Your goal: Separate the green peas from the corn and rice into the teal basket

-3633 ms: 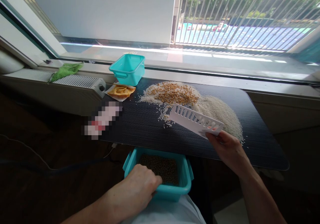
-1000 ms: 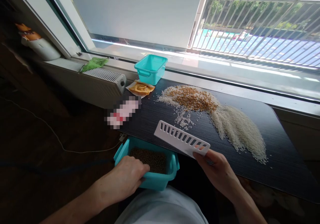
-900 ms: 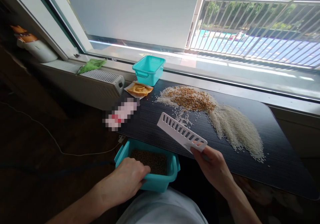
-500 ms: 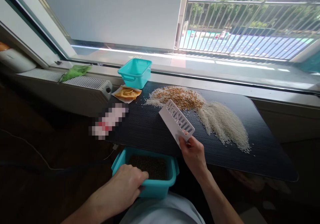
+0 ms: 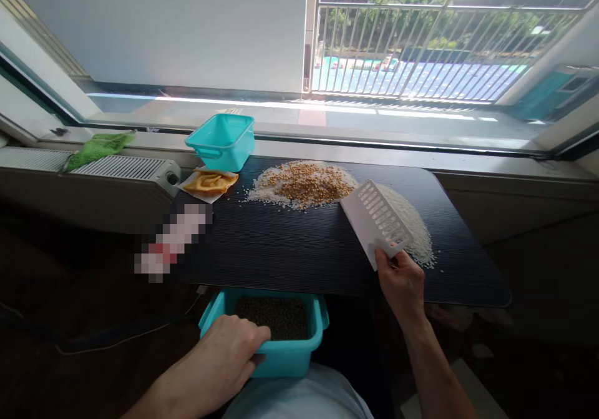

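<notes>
My right hand [image 5: 401, 283] grips the near end of a white slotted plastic piece [image 5: 362, 222], bent along its length. That piece stands tilted over the table, partly hiding a pile of white rice [image 5: 416, 228]. Left of it lies rice mixed with golden kernels [image 5: 311, 185], which look like corn. My left hand [image 5: 231, 347] is closed over the near rim of a teal plastic bin [image 5: 290, 359] at my lap. Small dark brown grains [image 5: 274, 316] lie inside this bin.
The dark table [image 5: 281, 250] ends just above the bin. At its far left stand another teal bin [image 5: 224, 147] and a yellow folded item on white paper [image 5: 210, 183]. A blurred-out item [image 5: 175, 241] lies at the left edge. Beyond are a radiator [image 5: 121, 185] and the window sill.
My right hand has moved the slotted piece rightward, from the kernel mix to the front of the rice pile. My left hand stays on the bin rim. The view has shifted right.
</notes>
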Available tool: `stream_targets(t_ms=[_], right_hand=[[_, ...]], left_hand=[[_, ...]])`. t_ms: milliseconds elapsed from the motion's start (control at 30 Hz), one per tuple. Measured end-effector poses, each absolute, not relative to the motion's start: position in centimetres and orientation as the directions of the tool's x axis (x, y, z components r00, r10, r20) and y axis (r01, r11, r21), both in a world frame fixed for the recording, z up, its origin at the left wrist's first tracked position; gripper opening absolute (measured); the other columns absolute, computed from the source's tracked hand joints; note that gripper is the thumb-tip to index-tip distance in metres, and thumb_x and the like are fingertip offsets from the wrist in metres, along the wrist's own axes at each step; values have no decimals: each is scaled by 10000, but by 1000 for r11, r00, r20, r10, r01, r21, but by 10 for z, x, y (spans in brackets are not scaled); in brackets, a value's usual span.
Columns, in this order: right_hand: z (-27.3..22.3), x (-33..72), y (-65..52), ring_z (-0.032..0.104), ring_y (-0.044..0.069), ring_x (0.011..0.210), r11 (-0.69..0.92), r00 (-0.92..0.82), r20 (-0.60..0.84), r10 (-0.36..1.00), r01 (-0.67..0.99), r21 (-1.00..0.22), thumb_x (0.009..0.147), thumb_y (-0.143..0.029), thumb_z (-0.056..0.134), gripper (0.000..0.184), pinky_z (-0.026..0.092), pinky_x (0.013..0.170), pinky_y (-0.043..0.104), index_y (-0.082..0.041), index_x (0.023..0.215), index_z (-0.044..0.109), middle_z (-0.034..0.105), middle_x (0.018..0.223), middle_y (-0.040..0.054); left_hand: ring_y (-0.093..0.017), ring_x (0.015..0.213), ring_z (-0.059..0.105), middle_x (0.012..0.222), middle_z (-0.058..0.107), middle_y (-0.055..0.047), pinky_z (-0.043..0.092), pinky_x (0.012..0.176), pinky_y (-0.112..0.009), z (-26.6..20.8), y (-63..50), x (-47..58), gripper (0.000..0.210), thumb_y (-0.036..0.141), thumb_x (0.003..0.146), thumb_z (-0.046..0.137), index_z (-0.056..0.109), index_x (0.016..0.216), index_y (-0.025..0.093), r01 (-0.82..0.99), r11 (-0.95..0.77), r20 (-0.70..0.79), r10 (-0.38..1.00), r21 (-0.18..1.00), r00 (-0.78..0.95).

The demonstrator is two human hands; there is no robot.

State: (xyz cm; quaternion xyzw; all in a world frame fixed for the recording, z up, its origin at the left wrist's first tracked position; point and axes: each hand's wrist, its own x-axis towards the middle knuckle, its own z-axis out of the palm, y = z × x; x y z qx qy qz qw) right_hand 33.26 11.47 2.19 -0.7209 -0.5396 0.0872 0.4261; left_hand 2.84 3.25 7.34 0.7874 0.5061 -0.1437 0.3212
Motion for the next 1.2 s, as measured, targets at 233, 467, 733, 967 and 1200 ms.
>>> stream_targets(t_ms=[233, 467, 733, 967, 1200], right_hand=[[23, 341, 126, 660, 199, 509, -13, 321, 428, 845, 812, -584, 863, -442, 536, 326, 464, 508, 272, -208, 744, 729, 720, 595, 60], [25, 335, 125, 680, 184, 558, 77, 215, 425, 879, 817, -571, 875, -350, 522, 267, 497, 560, 263, -210, 873, 750, 761, 732, 63], [24, 319, 126, 706, 183, 632, 193, 101, 473, 875, 824, -533, 904, -308, 513, 251, 528, 614, 267, -215, 931, 745, 785, 873, 74], [23, 309, 121, 752, 226, 849, 280, 23, 488, 872, 794, -539, 913, -261, 505, 242, 578, 732, 298, -232, 975, 737, 786, 1002, 70], [26, 301, 117, 749, 210, 893, 369, -68, 484, 872, 741, -561, 925, -237, 489, 253, 589, 805, 302, -242, 1006, 729, 783, 1014, 50]], left_hand=[[-234, 834, 683, 842, 735, -28, 457, 725, -311, 77, 37, 38, 164, 157, 840, 493, 636, 798, 227, 892, -262, -572, 693, 368, 439], [-258, 853, 684, 869, 736, -41, 476, 759, -354, 81, 41, 42, 166, 176, 864, 488, 646, 839, 222, 884, -269, -569, 686, 383, 455], [-273, 883, 679, 900, 737, -58, 480, 800, -382, 81, 39, 41, 174, 162, 859, 490, 657, 862, 213, 884, -277, -567, 686, 376, 456], [-277, 855, 695, 886, 746, -62, 486, 767, -370, 87, 44, 45, 147, 187, 863, 513, 657, 842, 208, 882, -303, -575, 672, 361, 466], [-298, 898, 695, 927, 750, -81, 495, 789, -382, 86, 45, 46, 140, 204, 874, 529, 669, 871, 202, 881, -328, -569, 673, 342, 472]])
